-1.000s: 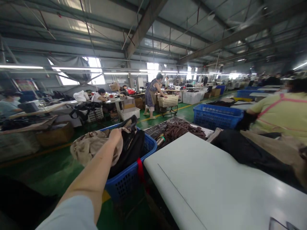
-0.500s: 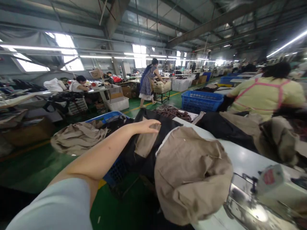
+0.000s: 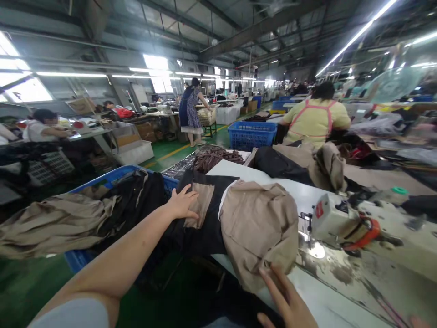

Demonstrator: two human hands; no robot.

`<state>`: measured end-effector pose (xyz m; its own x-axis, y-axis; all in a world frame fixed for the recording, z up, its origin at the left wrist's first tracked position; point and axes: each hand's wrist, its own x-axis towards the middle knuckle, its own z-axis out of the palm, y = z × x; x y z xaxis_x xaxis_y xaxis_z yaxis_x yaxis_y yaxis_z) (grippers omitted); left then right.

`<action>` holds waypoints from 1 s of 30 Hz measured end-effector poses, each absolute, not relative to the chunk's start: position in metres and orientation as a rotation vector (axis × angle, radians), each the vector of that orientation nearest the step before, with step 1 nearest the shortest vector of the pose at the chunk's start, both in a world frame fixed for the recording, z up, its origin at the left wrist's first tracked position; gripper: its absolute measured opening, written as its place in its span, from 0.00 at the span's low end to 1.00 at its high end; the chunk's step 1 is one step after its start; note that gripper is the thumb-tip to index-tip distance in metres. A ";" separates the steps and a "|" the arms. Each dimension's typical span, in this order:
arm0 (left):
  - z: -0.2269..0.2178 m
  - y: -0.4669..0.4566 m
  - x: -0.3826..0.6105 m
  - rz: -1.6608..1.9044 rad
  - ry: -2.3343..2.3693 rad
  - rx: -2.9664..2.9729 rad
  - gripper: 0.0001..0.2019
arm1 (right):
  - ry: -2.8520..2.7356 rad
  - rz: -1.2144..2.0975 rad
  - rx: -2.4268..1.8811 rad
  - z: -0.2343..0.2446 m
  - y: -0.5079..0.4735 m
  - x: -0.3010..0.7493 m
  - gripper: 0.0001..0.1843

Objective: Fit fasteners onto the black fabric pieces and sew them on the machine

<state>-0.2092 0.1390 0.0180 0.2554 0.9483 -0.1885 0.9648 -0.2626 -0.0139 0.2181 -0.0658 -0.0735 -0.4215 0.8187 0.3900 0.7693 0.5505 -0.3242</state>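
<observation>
My left hand (image 3: 184, 202) lies with fingers spread on a black piece of fabric, over the edge of a khaki patch (image 3: 204, 200) on it. Joined to or lying against this black part is a bunched khaki piece of cloth (image 3: 259, 223) with a white edge, resting on the white tabletop (image 3: 235, 169). At its near edge my right hand (image 3: 288, 298) touches the cloth with its fingertips, fingers apart. Just right of the cloth stands a sewing machine (image 3: 336, 218), and a slim pointed metal tool (image 3: 384, 298) lies on its bed.
Left of the table a blue basket (image 3: 118, 175) overflows with khaki and black garments (image 3: 64, 218). Brown strips (image 3: 213, 157) lie beyond the table. More garments (image 3: 290, 166) are heaped on its far side, near a co-worker in yellow (image 3: 312, 120) and another blue basket (image 3: 251, 135).
The view has swung right. My left hand has opened out flat on the black fabric. My right hand has come into view at the khaki cloth, which sits further onto the tabletop.
</observation>
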 end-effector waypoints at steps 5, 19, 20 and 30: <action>0.015 0.122 -0.216 -0.309 1.942 2.386 0.45 | -2.271 0.082 -1.296 -0.062 -0.022 0.179 0.37; 0.008 0.071 -0.180 0.154 1.492 2.730 0.25 | -1.911 -0.152 -1.404 -0.053 0.055 0.151 0.29; 0.009 0.070 -0.167 0.256 1.318 2.737 0.23 | -1.955 -0.130 -1.385 -0.058 0.046 0.148 0.24; -0.001 0.100 -0.088 0.234 1.012 2.618 0.06 | -2.034 0.178 -1.410 -0.063 0.017 0.158 0.28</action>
<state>-0.0881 0.1002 -0.0011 0.7351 0.6770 0.0355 0.6240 -0.6961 0.3551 0.1577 0.0173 -0.0628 -0.2117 0.8775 0.4303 0.7895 0.4130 -0.4539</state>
